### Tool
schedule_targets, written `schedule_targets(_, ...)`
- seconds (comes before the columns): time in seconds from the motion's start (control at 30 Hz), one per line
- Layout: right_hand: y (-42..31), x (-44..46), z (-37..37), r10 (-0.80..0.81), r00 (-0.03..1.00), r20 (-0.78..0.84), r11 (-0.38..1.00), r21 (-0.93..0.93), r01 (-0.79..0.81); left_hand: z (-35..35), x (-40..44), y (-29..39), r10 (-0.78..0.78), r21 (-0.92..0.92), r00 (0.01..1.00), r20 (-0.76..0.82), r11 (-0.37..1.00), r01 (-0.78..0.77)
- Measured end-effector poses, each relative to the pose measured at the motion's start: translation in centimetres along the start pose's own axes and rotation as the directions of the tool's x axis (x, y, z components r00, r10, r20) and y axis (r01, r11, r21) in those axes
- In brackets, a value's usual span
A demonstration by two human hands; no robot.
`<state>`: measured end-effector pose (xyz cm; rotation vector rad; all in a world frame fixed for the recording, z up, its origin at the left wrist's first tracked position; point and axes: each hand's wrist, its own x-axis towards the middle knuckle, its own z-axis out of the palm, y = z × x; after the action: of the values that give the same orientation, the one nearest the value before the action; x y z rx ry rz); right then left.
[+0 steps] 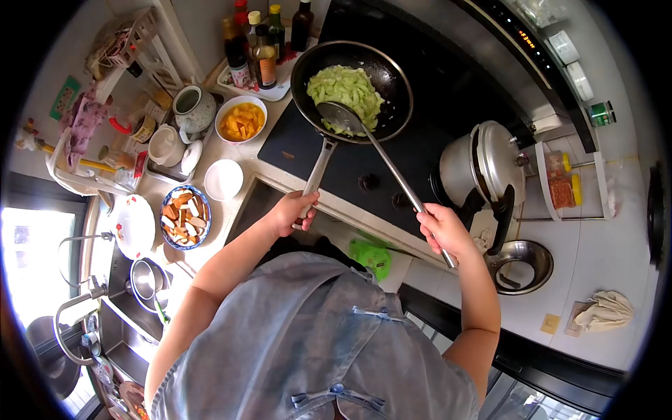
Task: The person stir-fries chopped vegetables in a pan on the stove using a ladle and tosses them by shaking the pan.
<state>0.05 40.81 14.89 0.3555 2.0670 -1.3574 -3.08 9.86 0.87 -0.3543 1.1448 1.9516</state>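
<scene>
My left hand [288, 213] is closed around the handle [320, 166] of a dark wok [397, 80] over the black stovetop. Chopped pale green vegetable pieces [343, 89] lie in the wok. In my right hand [446, 229] is the long metal shaft of a wok spatula [390, 162]; its head rests among the green pieces, partly covering them. To the left of the wok are a bowl of orange-yellow chunks [242, 122], a white bowl [224, 180] and a blue-rimmed plate [170, 238] of brown-and-white slices.
A pressure cooker [458, 164] stands on the stove's right side, beside a metal basin [540, 264]. Several sauce bottles [265, 61] crowd a tray at the back left. The sink [126, 336] is at the lower left, and a range hood [532, 49] overhangs the upper right.
</scene>
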Motion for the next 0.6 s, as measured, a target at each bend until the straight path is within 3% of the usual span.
schedule_targets(0.07,0.9,1.2,-0.2,-0.029,0.998,-0.047,0.995,-0.100,0.025,0.1,-0.1,0.1,-0.016,-0.003,1.000,-0.018,1.000,0.016)
schedule_targets(0.17,0.1,2.1,0.8,0.002,0.987,-0.160,1.000,-0.018,-0.005,0.3,-0.3,0.2,-0.027,0.006,0.999,-0.027,1.000,0.027)
schedule_targets(0.33,-0.4,-0.1,0.7,-0.006,0.999,0.047,0.994,0.113,0.001,0.0,0.1,-0.1,-0.018,-0.001,1.000,-0.010,1.000,0.018)
schedule_targets(0.43,-0.1,0.9,0.9,0.009,0.998,0.061,0.997,0.080,-0.014,-0.2,0.2,-0.2,-0.017,0.007,1.000,-0.014,1.000,0.017)
schedule_targets(0.6,0.0,2.9,0.7,-0.002,0.990,-0.144,1.000,-0.027,-0.002,0.1,-0.1,0.2,-0.012,0.028,0.999,-0.035,1.000,0.013)
